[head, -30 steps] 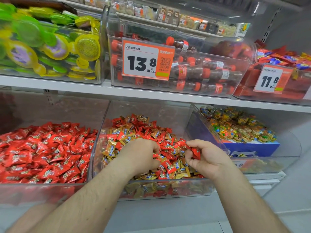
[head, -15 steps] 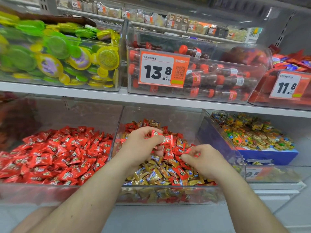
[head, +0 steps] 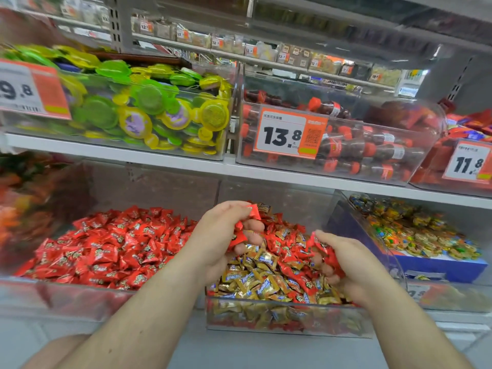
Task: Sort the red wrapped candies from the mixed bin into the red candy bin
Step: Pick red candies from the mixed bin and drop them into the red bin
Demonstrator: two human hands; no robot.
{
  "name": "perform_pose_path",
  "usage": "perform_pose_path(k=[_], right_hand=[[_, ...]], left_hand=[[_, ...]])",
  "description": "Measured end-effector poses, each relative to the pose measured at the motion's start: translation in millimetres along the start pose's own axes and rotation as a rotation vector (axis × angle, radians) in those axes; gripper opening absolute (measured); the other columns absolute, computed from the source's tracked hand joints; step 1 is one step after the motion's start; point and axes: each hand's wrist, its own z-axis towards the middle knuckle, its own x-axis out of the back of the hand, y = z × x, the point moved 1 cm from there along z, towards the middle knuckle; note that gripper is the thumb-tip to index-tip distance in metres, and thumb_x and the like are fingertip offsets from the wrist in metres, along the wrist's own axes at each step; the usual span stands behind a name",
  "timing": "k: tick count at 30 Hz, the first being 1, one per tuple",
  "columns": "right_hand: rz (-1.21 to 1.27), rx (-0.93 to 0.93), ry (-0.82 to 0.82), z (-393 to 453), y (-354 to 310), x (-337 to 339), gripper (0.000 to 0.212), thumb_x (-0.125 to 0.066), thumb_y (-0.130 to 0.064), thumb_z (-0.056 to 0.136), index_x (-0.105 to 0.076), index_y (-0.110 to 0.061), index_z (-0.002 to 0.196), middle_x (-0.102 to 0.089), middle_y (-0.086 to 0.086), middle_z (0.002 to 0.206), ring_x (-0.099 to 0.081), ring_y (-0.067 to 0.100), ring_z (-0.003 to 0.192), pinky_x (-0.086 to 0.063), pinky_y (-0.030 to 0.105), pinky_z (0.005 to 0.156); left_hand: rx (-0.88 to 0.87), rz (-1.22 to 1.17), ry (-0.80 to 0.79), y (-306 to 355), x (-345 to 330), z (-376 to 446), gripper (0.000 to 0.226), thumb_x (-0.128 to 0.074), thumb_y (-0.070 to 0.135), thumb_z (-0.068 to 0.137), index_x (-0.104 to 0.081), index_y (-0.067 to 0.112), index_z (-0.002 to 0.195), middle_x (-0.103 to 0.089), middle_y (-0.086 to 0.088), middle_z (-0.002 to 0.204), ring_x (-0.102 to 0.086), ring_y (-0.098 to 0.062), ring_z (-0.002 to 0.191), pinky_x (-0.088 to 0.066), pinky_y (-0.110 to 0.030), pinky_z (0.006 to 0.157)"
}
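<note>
The clear mixed bin on the lower shelf holds red and gold wrapped candies. To its left stands the red candy bin, full of red wrapped candies. My left hand is raised over the left part of the mixed bin, closed on several red candies. My right hand rests in the right part of the mixed bin, fingers curled around more red candies.
A bin of multicoloured candies over a blue box sits to the right. The shelf above carries a bin of green and yellow packs, a bin of cola-bottle sweets and price tags. A shelf edge overhangs the lower bins.
My left hand has lifted out of the candy pile with red candies and drifted left. My right hand stayed low in the mixed bin. The camera view shifted left and upward.
</note>
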Motion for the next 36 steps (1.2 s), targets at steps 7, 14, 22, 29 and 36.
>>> perform_pose_path(k=[7,14,22,29,36], right_hand=[[0.466,-0.283,-0.450,-38,-44,-76,0.035,-0.052,-0.034,0.093,-0.063,-0.005,0.076,-0.061,0.012,0.071,-0.054,0.017,0.047,-0.041,0.017,0.032],[0.435,-0.346,-0.582,-54,-67,-158,0.038,-0.052,-0.031,0.095,-0.063,0.000,0.076,-0.059,0.018,0.082,-0.061,0.026,0.067,-0.056,0.031,0.047],[0.400,-0.372,-0.558,-35,-58,-221,0.027,-0.053,-0.030,0.096,-0.049,-0.007,0.109,-0.045,0.014,0.091,-0.045,0.025,0.076,-0.053,0.042,0.076],[0.368,-0.328,-0.520,-28,-55,-226,0.072,-0.055,-0.036,0.095,-0.025,-0.003,0.151,-0.005,0.033,0.158,-0.010,0.048,0.147,-0.019,0.061,0.116],[0.367,-0.273,-0.533,-30,-59,-198,0.060,-0.049,-0.036,0.099,-0.034,0.000,0.144,-0.033,0.036,0.147,-0.041,0.051,0.132,-0.043,0.056,0.097]], left_hand=[[0.148,-0.377,0.036,29,61,-12,0.020,-0.045,0.018,0.096,-0.061,0.007,0.099,-0.072,-0.006,0.079,-0.063,-0.015,0.053,-0.025,-0.014,0.032],[0.178,-0.631,0.168,30,141,-12,0.020,-0.046,0.015,0.090,-0.060,0.001,0.088,-0.064,-0.016,0.090,-0.061,-0.030,0.082,-0.056,-0.027,0.054],[0.146,-0.550,0.284,29,179,-16,0.043,-0.042,0.042,0.095,-0.050,0.007,0.118,-0.059,-0.012,0.116,-0.059,-0.033,0.106,-0.041,-0.050,0.096],[0.031,-0.291,0.370,33,181,-19,0.063,-0.037,0.045,0.094,-0.039,0.015,0.149,-0.025,-0.009,0.160,-0.010,-0.024,0.150,0.005,-0.049,0.119],[0.000,-0.283,0.213,31,157,-14,0.054,-0.033,0.041,0.096,-0.048,0.015,0.141,-0.049,-0.008,0.146,-0.034,-0.024,0.142,-0.013,-0.044,0.119]])
